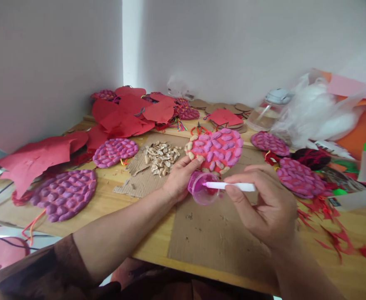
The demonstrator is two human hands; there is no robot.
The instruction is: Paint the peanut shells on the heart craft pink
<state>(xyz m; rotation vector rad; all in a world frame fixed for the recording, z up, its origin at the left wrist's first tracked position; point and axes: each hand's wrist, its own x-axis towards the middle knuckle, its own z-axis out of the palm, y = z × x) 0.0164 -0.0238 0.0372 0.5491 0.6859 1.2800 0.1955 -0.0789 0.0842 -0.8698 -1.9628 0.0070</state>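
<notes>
My left hand (181, 177) is closed on a red heart (213, 155) covered with peanut shells, its thumb on the front near the lower left edge. Most of those shells are painted pink and purple; a few along the left and bottom edges are bare tan. Just below the thumb is a clear plastic cup (205, 196) with pink paint inside, tilted towards me. Whether the left fingers also grip the cup is hidden. In my closed right hand (266, 204) is a white paintbrush (242, 186), its pink tip inside the cup's mouth.
Cardboard (214, 237) covers the table's middle, with loose peanut shells (161, 157) on the left piece. Painted hearts (67, 193) lie on both sides. Red paper cutouts (129, 110) are piled at the back left. A plastic bag (314, 110) and a jar (264, 114) stand back right.
</notes>
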